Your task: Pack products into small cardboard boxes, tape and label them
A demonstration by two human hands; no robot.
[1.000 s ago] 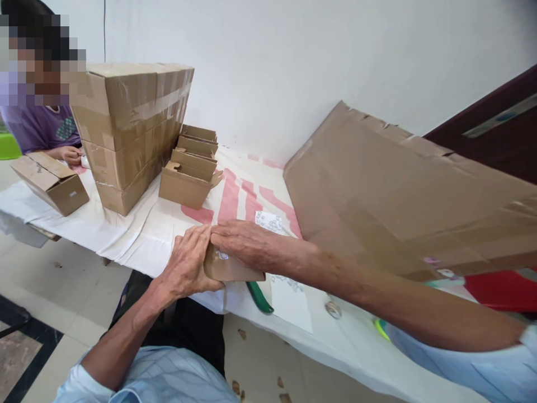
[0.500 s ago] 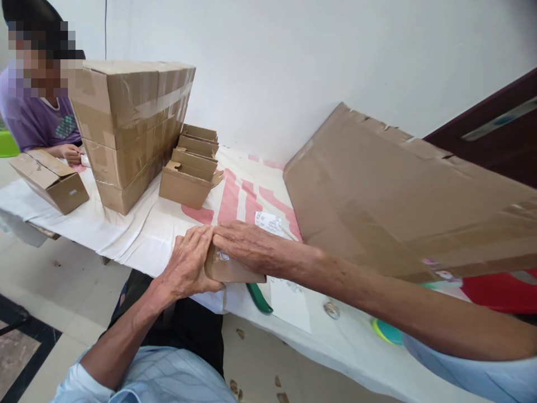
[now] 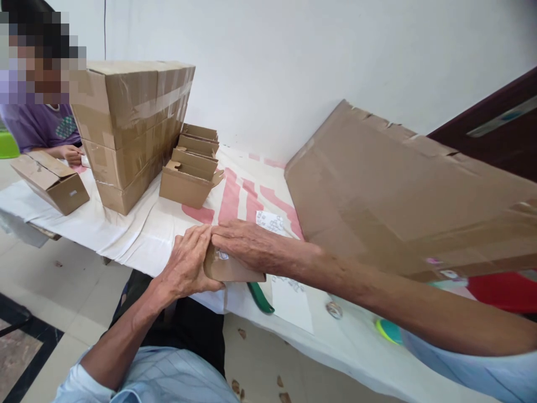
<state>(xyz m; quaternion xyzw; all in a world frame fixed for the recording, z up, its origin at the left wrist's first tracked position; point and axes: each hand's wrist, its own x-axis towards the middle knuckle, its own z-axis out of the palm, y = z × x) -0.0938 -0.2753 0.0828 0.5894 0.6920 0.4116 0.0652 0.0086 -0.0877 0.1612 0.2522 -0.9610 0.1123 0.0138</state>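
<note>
The left hand and right hand are meeting on a small flat box, which is lying at the near edge of the desk, about midway along it. The left hand is wrapping round the box's left end, thumb at the front. The right hand is pressing palm-down across the top, fingers stretched flat rather than curled, their tips touching the left hand's fingers.

Just right of the box, a green tool is sticking out over the near edge, beside a printed slip. A big cardboard sheet is leaning over the right end of the desk.

Towards the far left corner, taped cartons are standing in a stack, with a row of open boxes just beside them. At the left end, another person's hand is resting behind a closed carton.
</note>
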